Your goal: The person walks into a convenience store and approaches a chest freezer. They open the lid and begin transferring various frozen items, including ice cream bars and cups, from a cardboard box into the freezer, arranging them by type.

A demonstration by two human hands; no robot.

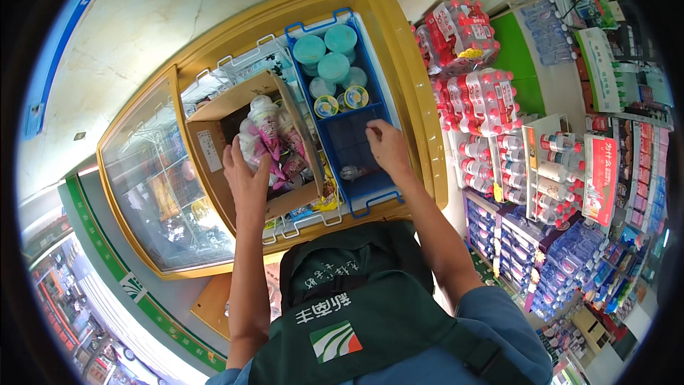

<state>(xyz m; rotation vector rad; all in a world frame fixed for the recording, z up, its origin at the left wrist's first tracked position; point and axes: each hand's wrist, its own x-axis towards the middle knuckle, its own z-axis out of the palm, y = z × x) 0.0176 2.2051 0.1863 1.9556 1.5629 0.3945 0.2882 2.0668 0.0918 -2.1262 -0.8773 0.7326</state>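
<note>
My left hand (248, 179) reaches into an open cardboard box (206, 141), its fingers and thumb around a pink-and-white wrapped ice-cream cone (251, 144). More wrapped cones (265, 123) lie heaped in the box. Over the right side of a blue plastic basket (320, 127) hovers my right hand (390, 148), fingers loosely bent and nothing seen in them. Below it a single wrapped cone (355, 172) lies in the basket's near compartment. Tubs with teal lids (334, 67) and smaller yellow-rimmed cups (356, 97) fill the far compartment.
The box and basket sit within a yellow-framed chest freezer (422, 117), whose glass lid (165, 187) covers the left part. White wire baskets (307, 224) hold other packets below the box. Shrink-wrapped bottle packs (475, 101) and stocked shelves (561, 171) stand at right.
</note>
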